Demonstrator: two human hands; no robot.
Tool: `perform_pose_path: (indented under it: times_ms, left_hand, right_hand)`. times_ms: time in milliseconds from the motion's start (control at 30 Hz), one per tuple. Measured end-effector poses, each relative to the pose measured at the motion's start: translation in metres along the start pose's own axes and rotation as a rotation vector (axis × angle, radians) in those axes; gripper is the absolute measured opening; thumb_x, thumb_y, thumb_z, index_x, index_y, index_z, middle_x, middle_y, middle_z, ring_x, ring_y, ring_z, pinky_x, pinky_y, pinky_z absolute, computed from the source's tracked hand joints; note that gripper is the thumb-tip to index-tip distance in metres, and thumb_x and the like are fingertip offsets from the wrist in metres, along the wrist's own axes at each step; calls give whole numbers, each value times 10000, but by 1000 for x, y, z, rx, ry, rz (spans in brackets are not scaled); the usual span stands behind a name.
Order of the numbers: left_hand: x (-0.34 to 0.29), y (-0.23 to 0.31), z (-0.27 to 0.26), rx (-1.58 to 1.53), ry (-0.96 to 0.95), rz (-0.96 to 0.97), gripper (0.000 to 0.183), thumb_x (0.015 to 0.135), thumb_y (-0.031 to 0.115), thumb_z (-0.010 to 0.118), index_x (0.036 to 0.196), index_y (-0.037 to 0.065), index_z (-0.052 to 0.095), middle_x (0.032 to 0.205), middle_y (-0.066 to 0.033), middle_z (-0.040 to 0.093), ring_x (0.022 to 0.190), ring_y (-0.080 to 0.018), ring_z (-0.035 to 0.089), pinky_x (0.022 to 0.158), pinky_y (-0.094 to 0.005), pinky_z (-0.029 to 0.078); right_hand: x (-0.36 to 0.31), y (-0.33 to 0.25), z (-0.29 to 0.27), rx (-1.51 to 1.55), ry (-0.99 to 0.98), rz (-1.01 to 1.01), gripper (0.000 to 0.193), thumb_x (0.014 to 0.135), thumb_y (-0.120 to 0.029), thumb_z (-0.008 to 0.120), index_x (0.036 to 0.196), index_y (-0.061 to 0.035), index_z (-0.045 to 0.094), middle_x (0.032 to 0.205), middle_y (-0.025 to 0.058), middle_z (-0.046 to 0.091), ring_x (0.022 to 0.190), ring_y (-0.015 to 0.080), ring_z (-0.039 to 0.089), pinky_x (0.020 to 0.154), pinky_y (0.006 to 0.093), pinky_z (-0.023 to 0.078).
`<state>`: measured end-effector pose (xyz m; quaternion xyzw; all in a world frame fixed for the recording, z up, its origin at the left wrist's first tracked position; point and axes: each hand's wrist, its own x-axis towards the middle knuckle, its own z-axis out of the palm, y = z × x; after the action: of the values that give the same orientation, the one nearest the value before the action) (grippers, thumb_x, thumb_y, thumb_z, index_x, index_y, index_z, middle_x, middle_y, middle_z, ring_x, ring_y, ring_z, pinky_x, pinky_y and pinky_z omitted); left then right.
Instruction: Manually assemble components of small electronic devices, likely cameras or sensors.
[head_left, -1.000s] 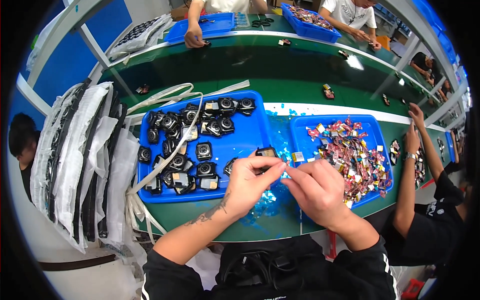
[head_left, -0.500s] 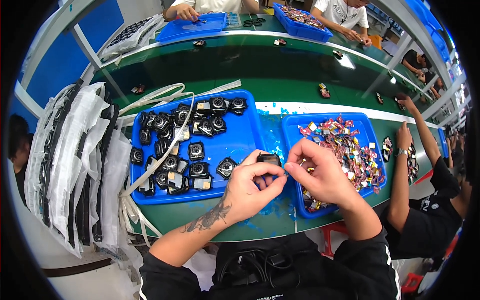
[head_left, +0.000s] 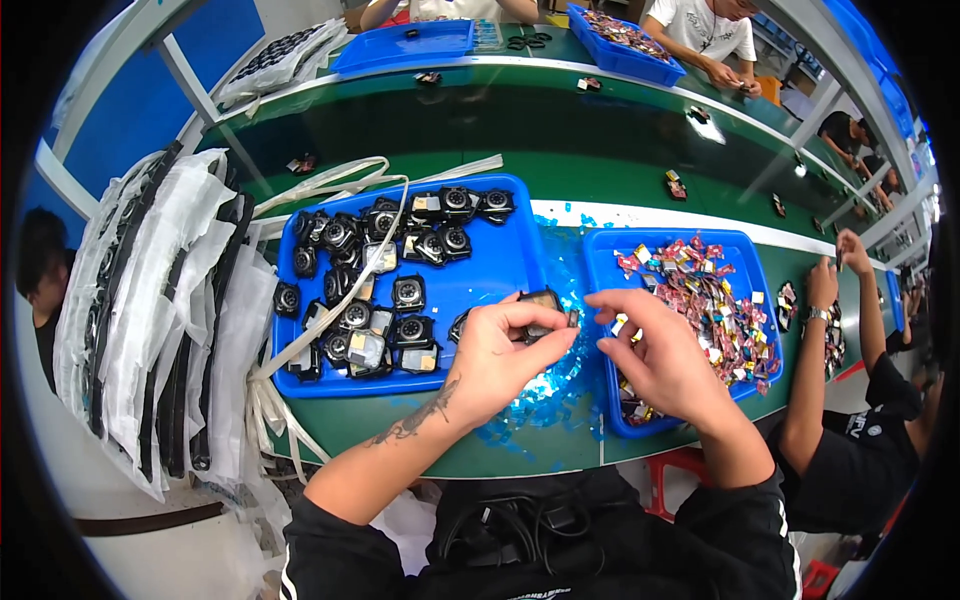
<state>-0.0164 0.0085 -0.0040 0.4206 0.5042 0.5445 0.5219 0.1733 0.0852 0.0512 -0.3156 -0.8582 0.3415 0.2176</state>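
My left hand [head_left: 500,350] grips a black smartwatch case [head_left: 541,299], its thumb and fingers pinching it near the right rim of a blue tray [head_left: 475,280]. That tray holds several more black watch cases [head_left: 408,293], some showing round backs and others pale rectangular parts. Just right of the held case, my right hand [head_left: 660,355] has its thumb and forefinger apart, with nothing visible between them. It hovers over the left side of a second blue tray [head_left: 600,262], which holds a heap of small flat parts [head_left: 715,320] in pink, yellow and silver.
Blue film scraps [head_left: 545,395] litter the green table between the trays. A pale strap [head_left: 330,315] crosses the left tray. Wrapped black trays [head_left: 150,310] are stacked at left. A conveyor belt [head_left: 560,140] carries scattered parts. A co-worker's arms [head_left: 815,340] reach in at right.
My right hand has moved away from the watch case and its fingers have parted. The left hand still holds the case. The whole view has shifted slightly.
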Motion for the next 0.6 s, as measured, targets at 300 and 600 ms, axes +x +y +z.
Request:
perform_pose_path:
  times_ms: [300, 600]
  left_hand:
    - [-2, 5, 1, -309, -283, -81, 194, 933, 42, 613, 1110, -26, 650, 939, -51, 667, 756, -77, 624, 667, -215, 514]
    - [-6, 6, 14, -38, -55, 261, 438, 973, -46, 443, 1404, 20, 398, 1258, -142, 567, 1161, -178, 586, 975, -292, 474]
  right_hand:
    - [-6, 16, 9, 648, -61, 12, 158, 871, 21, 664, 1027, 3, 672, 961, 68, 628, 835, 83, 605, 658, 197, 498]
    - [-1, -3, 16, 77, 194, -107, 150, 798, -3, 724, 945, -28, 711, 827, 99, 677, 629, 180, 620, 553, 289, 494]
